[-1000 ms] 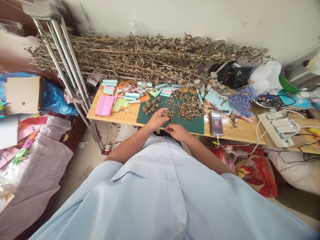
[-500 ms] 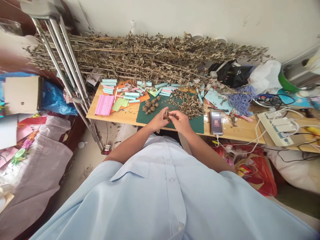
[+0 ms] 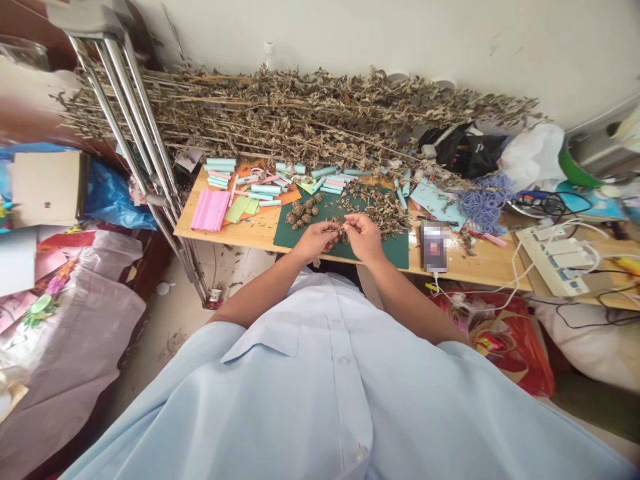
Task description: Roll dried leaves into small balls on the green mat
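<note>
The left hand (image 3: 315,241) has its fingers closed on a small bunch of dried leaves (image 3: 340,231). The right hand (image 3: 365,239) is very near to it, and its thumb and forefinger are pinched together on the same bunch. The exact place where the fingertips press is too small to tell. This bunch is above the front part of the green mat (image 3: 395,252). On the mat, just beside the left hand, there is a group of brown balls (image 3: 303,212); beyond the right hand lies a loose leaf heap (image 3: 383,210). Farther out, on the wooden table (image 3: 495,267), are blue and pink paper rolls (image 3: 265,190), a pink paper (image 3: 210,210), a phone (image 3: 434,248) with a cable and a purple cord (image 3: 485,200). Long dried stems (image 3: 300,107) lie behind all these.
</note>
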### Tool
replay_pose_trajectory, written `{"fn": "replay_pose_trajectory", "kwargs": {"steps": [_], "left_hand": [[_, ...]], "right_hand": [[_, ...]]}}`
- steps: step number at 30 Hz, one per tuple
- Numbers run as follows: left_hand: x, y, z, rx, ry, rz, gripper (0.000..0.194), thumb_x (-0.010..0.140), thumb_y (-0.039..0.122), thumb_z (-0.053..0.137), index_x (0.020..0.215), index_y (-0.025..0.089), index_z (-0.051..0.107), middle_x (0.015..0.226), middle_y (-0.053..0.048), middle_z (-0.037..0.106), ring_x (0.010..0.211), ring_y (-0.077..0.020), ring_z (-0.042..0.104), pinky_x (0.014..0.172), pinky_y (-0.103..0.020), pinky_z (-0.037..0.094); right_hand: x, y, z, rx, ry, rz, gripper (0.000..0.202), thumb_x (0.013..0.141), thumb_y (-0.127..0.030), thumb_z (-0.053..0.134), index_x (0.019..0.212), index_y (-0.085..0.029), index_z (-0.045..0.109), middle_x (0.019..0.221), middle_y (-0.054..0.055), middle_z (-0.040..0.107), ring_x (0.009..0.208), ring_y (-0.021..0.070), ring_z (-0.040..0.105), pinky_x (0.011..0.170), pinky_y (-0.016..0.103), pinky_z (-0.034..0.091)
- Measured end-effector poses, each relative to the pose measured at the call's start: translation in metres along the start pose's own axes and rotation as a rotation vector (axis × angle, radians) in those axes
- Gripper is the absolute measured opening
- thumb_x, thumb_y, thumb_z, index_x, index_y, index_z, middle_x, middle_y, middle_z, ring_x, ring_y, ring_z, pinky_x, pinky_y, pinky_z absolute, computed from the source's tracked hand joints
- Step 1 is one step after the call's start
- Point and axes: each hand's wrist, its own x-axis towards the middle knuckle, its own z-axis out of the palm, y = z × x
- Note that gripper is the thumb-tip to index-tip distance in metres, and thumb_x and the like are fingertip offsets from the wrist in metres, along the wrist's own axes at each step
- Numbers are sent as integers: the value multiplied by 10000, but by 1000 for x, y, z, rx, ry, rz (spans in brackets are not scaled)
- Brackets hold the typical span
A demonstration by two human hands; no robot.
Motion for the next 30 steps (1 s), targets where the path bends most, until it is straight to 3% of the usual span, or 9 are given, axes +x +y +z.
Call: {"fn": "replay_pose_trajectory", "kwargs": {"steps": [7, 18, 30], "left_hand": [[0, 4, 2, 34, 44, 3, 193, 828, 291, 730, 824, 140, 610, 663, 11, 572, 476, -47, 462, 443, -186, 298], [1, 4, 0, 11, 100, -28, 179, 830, 280, 734, 838, 141, 622, 647, 14, 576, 468, -48, 467, 431, -183, 281], [2, 6, 1, 97, 118, -9, 140, 837, 247, 686, 792, 159, 586, 662, 17, 586, 468, -46, 457, 439, -182, 326]], "right_hand": [[1, 3, 0, 34, 45, -28, 330, 830, -411, 650, 1087, -204, 654, 927, 46, 702, 747, 159, 629, 707, 320, 536], [6, 6, -5, 49, 196, -40, 282, 833, -356, 643, 1068, -201, 654, 926, 47, 696, 757, 171, 634, 755, 351, 545], [9, 9, -6, 45, 235, 2, 283, 825, -363, 632, 1063, -210, 639, 894, 27, 684, 633, 138, 571, 623, 303, 504]]}}
